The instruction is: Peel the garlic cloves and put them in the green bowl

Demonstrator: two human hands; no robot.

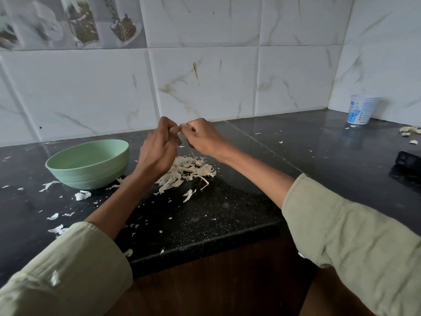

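Both hands were held raised above the black speckled worktop (205, 215), fingertips meeting. The left hand (157, 149) was curled, and the right hand (202, 137) was curled too; a small pale garlic clove (183, 127) was pinched between them, mostly hidden by the fingers. Directly under the hands a heap of thin, papery peels (189, 171) was spread. Just left of the left hand one smooth, round green bowl (88, 164) was set; its inside could not be seen fully. Loose white flakes were scattered around the bowl and toward the near edge of the worktop. Far right of the right hand, one white plastic cup (361, 109) was placed in the tiled corner, and one dark flat object (407, 161) was cut by the frame edge. Open worktop was left between them.
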